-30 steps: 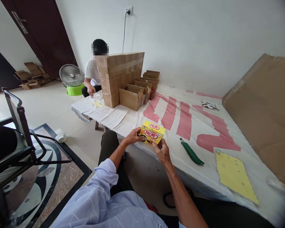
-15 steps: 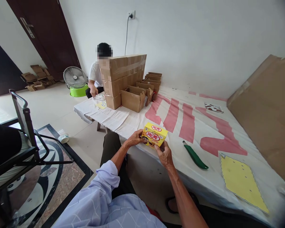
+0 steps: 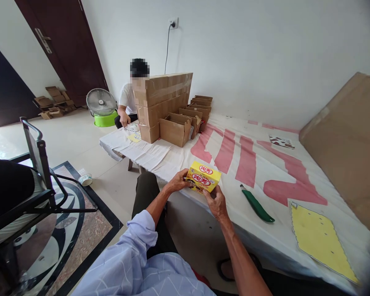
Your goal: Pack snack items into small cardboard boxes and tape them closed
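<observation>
Between my two hands is a small yellow carton with red lettering and a dark picture on its front. My left hand grips its left side, fingers curled round the edge. At the lower right corner my right hand holds it, the thumb on the front face. The carton is at the near edge of the cloth-covered table; whether it touches the cloth I cannot tell. To the right of my right hand lies a green-handled knife. Farther right rests a yellow sheet with small marks.
Taped brown cartons are stacked on the table's far left, with several open cardboard boxes beside them. A person sits behind the stack. A large cardboard box stands at the right. On the floor are a fan and a folding chair.
The whole view has shifted slightly, so everything appears a little farther right and lower. Both hands keep their hold on the yellow carton, which looks almost unchanged.
</observation>
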`<state>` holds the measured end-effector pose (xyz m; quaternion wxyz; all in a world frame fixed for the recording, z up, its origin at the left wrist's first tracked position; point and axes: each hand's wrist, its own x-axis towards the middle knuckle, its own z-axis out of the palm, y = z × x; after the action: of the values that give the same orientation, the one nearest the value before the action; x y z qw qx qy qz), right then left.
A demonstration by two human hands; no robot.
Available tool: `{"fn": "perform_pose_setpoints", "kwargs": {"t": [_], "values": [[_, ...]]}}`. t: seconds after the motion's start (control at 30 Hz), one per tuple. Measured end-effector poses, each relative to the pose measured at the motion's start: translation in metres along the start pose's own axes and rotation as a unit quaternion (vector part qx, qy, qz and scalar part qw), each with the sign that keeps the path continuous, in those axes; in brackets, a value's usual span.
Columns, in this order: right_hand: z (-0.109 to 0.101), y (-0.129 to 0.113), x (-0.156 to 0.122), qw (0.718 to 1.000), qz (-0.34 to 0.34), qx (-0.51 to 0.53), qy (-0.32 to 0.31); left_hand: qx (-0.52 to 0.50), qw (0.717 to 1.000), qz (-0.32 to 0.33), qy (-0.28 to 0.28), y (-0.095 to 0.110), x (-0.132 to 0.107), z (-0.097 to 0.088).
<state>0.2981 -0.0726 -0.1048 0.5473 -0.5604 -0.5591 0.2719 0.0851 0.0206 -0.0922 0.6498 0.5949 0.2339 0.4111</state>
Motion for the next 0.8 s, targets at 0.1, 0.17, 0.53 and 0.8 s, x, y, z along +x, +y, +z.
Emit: {"fn": "perform_pose_setpoints", "kwargs": {"t": [0.1, 0.17, 0.53, 0.8], "values": [[-0.001, -0.002, -0.001, 1.000, 0.002, 0.005, -0.003, 0.010, 1.000, 0.004, 0.007, 0.002, -0.001, 0.000], [-0.001, -0.003, -0.001, 1.000, 0.004, 0.000, -0.005, 0.019, 1.000, 0.004, 0.014, 0.003, -0.001, 0.001], [0.000, -0.001, -0.001, 1.000, -0.021, -0.020, -0.007, -0.053, 0.999, -0.004, -0.004, 0.021, -0.007, -0.004], [0.000, -0.005, -0.003, 1.000, -0.007, -0.012, -0.024, -0.001, 0.999, -0.026, -0.026, 0.017, -0.008, -0.010]]}}
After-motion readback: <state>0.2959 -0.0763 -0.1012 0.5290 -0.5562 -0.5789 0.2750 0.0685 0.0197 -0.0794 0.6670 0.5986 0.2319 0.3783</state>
